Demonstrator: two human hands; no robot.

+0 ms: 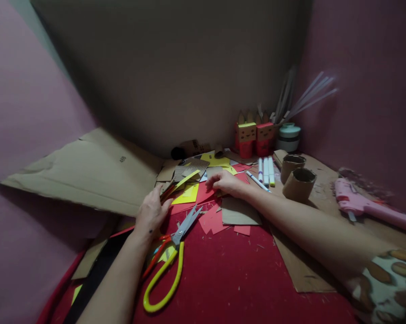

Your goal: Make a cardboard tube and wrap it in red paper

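Red paper (205,194) seemingly touches right hand (225,183).

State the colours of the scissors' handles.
The scissors have one yellow handle and one orange handle, as the head view shows.

I'm in a craft corner, likely in a home, with pink walls (361,90) close on either side. Scissors (178,237), markers (266,171), a glue gun (349,199), cut paper (214,220) and cardboard (98,173) scraps lie around me.

Yellow strip (187,179), apparently paper, tilts upward; red paper (205,193) lies flat near it, partly hidden
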